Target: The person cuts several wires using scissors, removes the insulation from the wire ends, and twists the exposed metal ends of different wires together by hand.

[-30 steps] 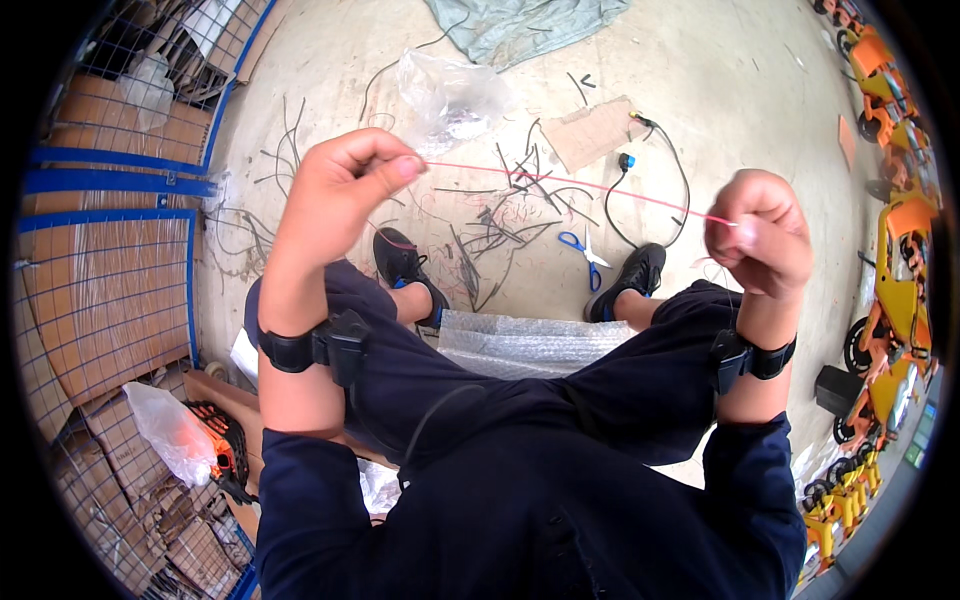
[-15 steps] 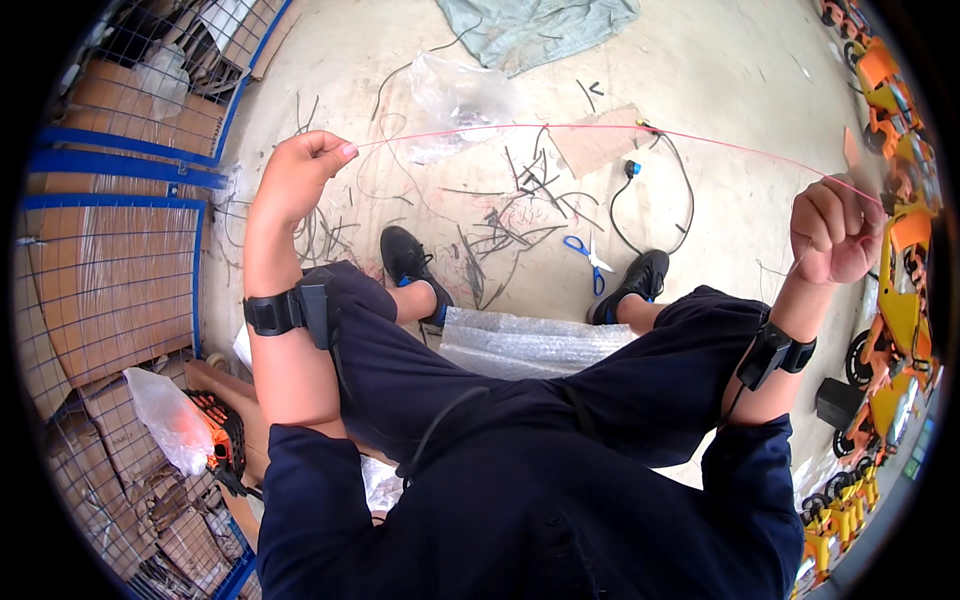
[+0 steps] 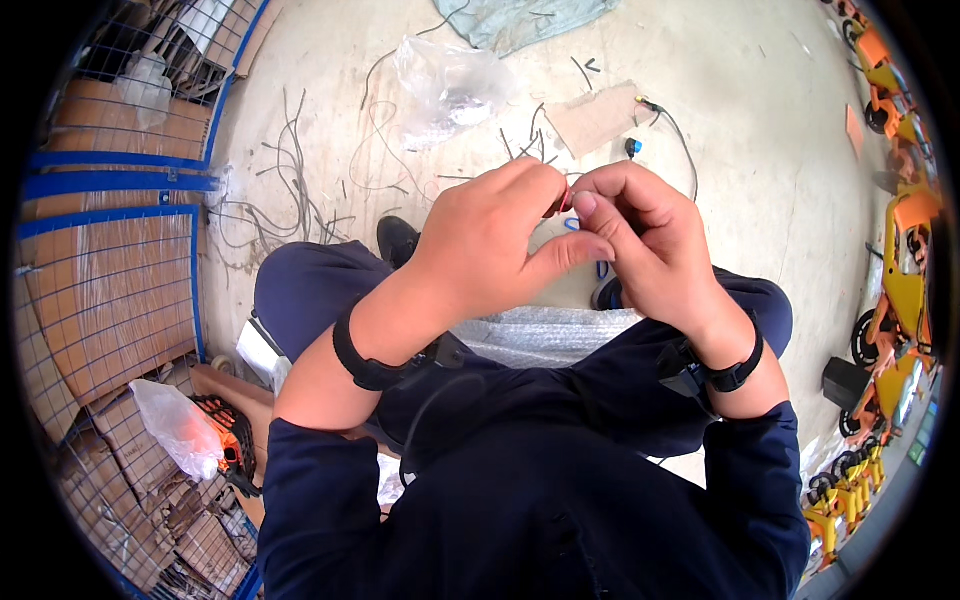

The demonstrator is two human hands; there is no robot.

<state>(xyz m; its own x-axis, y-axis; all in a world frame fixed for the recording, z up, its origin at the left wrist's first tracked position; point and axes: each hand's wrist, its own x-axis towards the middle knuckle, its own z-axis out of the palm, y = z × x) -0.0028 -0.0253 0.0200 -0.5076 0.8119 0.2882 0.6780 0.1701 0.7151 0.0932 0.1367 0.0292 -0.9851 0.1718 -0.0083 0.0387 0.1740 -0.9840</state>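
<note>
My left hand (image 3: 490, 235) and my right hand (image 3: 655, 240) meet in the middle, above my lap. A short bit of thin red wire (image 3: 566, 198) shows between their fingertips; the rest is hidden by the fingers. The left fingers curl round it, with the thumb reaching across to the right hand. My right thumb and forefinger are pinched together at the wire. Behind the hands, blue-handled scissors (image 3: 602, 268) lie on the floor, mostly covered. Beyond the right hand are a black cable (image 3: 685, 150) and a blue-tipped connector (image 3: 632, 147).
Bubble wrap (image 3: 545, 335) lies between my legs. Ahead are a cardboard piece (image 3: 590, 118), a clear plastic bag (image 3: 450, 90), a grey-green cloth (image 3: 530, 22) and dark wire scraps (image 3: 297, 165). Blue-framed mesh cages (image 3: 120, 185) stand left, orange-yellow wheeled machines (image 3: 905, 240) right.
Both hands have come inward from far apart to meet in the middle. The red wire, stretched between them before, now shows only as a short bit. The hands now cover most of the scissors.
</note>
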